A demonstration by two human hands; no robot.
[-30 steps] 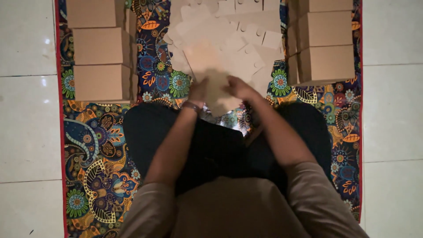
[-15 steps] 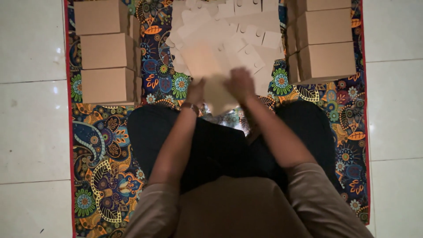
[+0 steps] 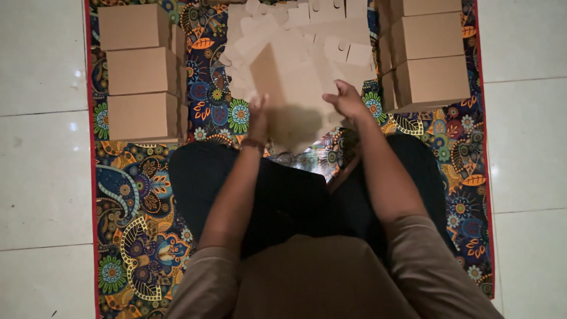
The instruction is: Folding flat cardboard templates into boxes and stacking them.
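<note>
Realistically, the main risk is a bent or torn blank. The person holds one flat cardboard cutout (image 3: 295,97) up off the rug by its two side edges only; nothing supports the middle, so it could sag or crease off the score lines if the hands squeeze inward unevenly.

Left hand (image 3: 258,115): fingers closed on the cutout's left edge, thumb side towards the camera, a bracelet at the wrist. Right hand (image 3: 347,101): fingers curled over the right edge, pinching it. Both grips look light, near the lower half of the sheet, so a slip would drop it back onto the pile.

Second risk: the loose pile of flat blanks (image 3: 295,35) lies directly behind and under the held piece, overlapping at odd angles. Tabs and slots could snag each other and drag a neighbour along.

Third: dim light and a heavy shadow on the sheet's lower part make score lines hard to read.

The held cutout is plain brown, thin, matte, roughly rectangular with tabs; it sits between the hands, above the knees, over the patterned rug (image 3: 136,236).

Assembled boxes stand stacked on the left (image 3: 139,71) and on the right (image 3: 431,59), well clear of the hands.
</note>
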